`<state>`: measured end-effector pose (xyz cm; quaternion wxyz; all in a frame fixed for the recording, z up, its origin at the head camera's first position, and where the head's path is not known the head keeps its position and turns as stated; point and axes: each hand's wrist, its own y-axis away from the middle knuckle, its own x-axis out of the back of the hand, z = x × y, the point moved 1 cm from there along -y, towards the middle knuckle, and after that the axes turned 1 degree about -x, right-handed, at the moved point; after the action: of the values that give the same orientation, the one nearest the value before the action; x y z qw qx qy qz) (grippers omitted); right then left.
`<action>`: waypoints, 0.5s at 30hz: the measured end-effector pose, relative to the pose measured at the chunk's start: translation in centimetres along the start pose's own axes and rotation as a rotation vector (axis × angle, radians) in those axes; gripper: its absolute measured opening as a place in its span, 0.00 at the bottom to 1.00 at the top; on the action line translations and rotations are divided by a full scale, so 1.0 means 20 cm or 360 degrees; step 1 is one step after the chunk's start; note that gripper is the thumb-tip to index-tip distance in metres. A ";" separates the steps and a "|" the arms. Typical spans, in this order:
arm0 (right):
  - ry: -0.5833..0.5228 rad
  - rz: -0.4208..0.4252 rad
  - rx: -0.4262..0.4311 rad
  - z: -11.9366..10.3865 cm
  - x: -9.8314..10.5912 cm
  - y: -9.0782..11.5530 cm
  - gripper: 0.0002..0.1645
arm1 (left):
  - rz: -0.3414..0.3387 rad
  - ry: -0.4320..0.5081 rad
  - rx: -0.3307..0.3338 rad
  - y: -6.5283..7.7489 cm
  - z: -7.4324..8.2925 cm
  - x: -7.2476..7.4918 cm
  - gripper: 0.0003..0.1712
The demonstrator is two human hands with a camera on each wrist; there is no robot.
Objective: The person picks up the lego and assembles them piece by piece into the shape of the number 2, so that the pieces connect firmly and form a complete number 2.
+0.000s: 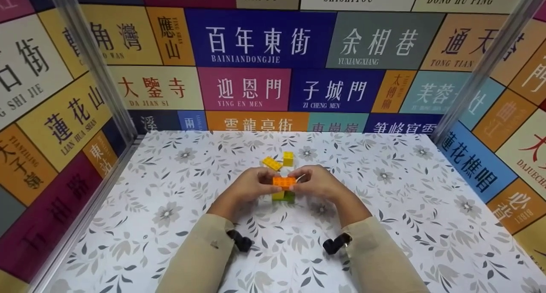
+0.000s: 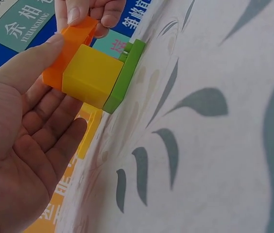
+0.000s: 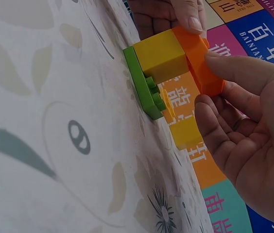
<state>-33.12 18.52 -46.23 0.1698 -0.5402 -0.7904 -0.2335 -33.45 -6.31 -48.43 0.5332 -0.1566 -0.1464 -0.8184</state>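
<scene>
An orange toy building brick (image 1: 283, 182) sits crosswise on a yellow brick (image 2: 92, 75), which stands on one end of a thin green brick (image 3: 141, 86). Bare studs show on the green brick's other end. My left hand (image 1: 251, 183) pinches one end of the orange brick between thumb and fingers. At the opposite end, my right hand (image 1: 319, 182) pinches it the same way. In the right wrist view the orange brick overhangs the yellow one above the green studs. The green brick lies flat on the table.
Just behind the hands are a longer yellow brick (image 1: 271, 163) and a smaller yellow brick (image 1: 288, 158). A leaf-patterned cloth (image 1: 170, 237) covers the table. Panels with printed signs (image 1: 260, 39) enclose the back and sides, with clear posts at the rear corners.
</scene>
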 end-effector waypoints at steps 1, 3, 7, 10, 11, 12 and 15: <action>-0.0002 -0.0001 0.0001 0.00 0.00 0.00 0.19 | -0.0003 -0.0003 0.0002 0.00 0.00 0.00 0.19; 0.0005 0.0002 0.0001 0.00 0.00 0.00 0.20 | -0.0012 -0.0009 0.0013 -0.01 0.00 0.00 0.18; 0.0035 0.0026 0.0030 0.01 0.01 0.01 0.22 | -0.0027 -0.0026 0.0037 -0.01 0.00 0.00 0.17; 0.0025 0.0074 0.0039 0.01 0.03 0.00 0.25 | -0.0023 -0.0022 0.0070 0.00 0.01 0.00 0.17; 0.0002 0.0090 0.0034 0.02 0.03 -0.01 0.25 | -0.0022 -0.0017 0.0082 0.00 0.01 0.00 0.17; -0.0042 0.0103 0.0031 0.02 0.03 -0.02 0.26 | -0.0022 0.0000 0.0095 0.00 0.01 0.00 0.17; -0.0199 0.0160 -0.0016 0.05 0.04 -0.05 0.27 | -0.0029 0.0051 0.0157 0.00 0.02 0.00 0.18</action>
<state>-34.34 19.43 -46.85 0.1289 -0.5937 -0.7701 -0.1946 -33.47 -6.12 -47.98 0.5351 -0.1157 -0.1796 -0.8173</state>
